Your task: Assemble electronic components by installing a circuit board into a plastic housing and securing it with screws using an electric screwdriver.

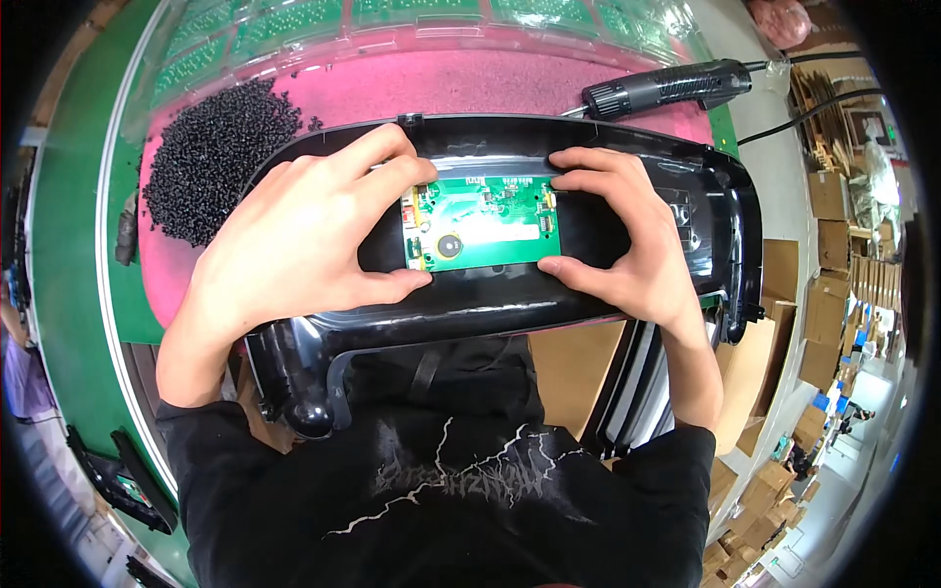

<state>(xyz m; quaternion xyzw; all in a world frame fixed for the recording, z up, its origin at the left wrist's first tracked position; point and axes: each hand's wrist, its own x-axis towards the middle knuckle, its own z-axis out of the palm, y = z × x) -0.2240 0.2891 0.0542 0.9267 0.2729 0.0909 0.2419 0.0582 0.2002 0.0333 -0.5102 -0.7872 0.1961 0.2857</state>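
Between my two hands is a green circuit board with a round black part and small connectors along its left edge. It lies in or just above a large glossy black plastic housing; I cannot tell whether it touches the plastic. My left hand grips the board's left end, thumb at the lower corner and fingers at the upper one. At the right end, my right hand holds it the same way, thumb below and fingers above. Past the housing's far edge lies a black electric screwdriver.
A pile of small black screws sits on the pink mat at the left. Clear plastic trays with green boards stand at the back. A cable runs off to the right, near cardboard boxes. Another black housing is at lower left.
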